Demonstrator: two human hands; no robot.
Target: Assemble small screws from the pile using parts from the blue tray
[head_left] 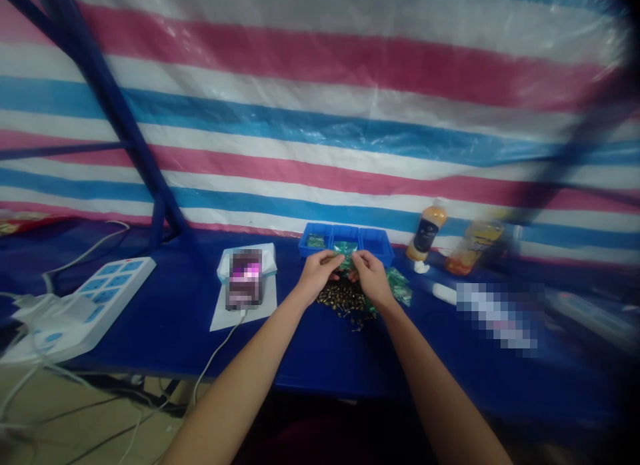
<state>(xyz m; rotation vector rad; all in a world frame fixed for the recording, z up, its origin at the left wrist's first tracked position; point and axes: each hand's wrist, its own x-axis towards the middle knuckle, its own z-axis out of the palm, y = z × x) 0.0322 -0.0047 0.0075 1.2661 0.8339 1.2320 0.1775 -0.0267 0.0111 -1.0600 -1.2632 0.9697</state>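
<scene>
My left hand (316, 274) and my right hand (371, 277) meet over the table, their fingertips pinching a small green circuit board (345, 260) between them. The board looks shiny and is partly hidden by my fingers. Just below my hands lies a loose pile of small brass-coloured parts (345, 304). More green boards (399, 285) lie beside my right hand. Directly ahead stands a blue compartment tray (345, 245), and its left compartment holds green pieces (315, 240).
A blurred phone (244, 278) rests on white paper (260, 312) to the left, with a white cable. Farther left is a white power strip (95, 305). Two bottles (427, 230) (473, 246) stand at the right. A striped tarp (320, 118) forms the backdrop behind the blue table (165, 338).
</scene>
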